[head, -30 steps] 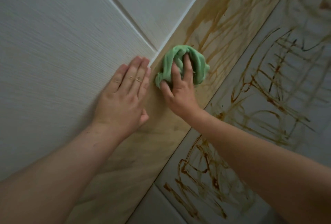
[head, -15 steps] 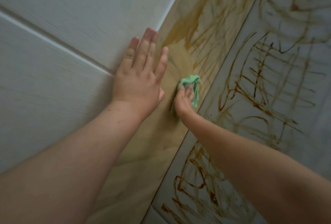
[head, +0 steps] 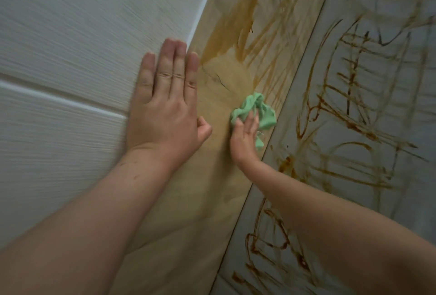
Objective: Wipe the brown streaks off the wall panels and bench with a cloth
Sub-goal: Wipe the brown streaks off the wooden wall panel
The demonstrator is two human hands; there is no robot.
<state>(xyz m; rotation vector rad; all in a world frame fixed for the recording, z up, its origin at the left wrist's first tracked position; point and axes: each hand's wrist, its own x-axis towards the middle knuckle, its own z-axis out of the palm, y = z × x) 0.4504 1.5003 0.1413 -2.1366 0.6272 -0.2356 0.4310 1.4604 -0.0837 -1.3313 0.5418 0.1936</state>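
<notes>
My right hand [head: 244, 136] grips a bunched green cloth [head: 265, 114] and presses it onto the tan wooden strip [head: 207, 188], close to that strip's right edge. My left hand [head: 162, 110] lies flat with straight fingers on the white ribbed wall panel [head: 70, 35]; its thumb reaches onto the tan strip. Smeared brown streaks [head: 257, 23] cover the tan strip beyond the cloth. The part of the strip near my arms looks wiped. Darker brown streaks [head: 344, 110] criss-cross the grey surface [head: 387, 200] to the right.
A groove [head: 59, 101] runs between two white panels under my left forearm. A thin dark crack or line [head: 221, 82] marks the tan strip just beyond my left hand.
My right hand has dragged the cloth from the white panel's edge across the tan strip toward the grey surface. My left hand stayed flat and shifted along the white panel.
</notes>
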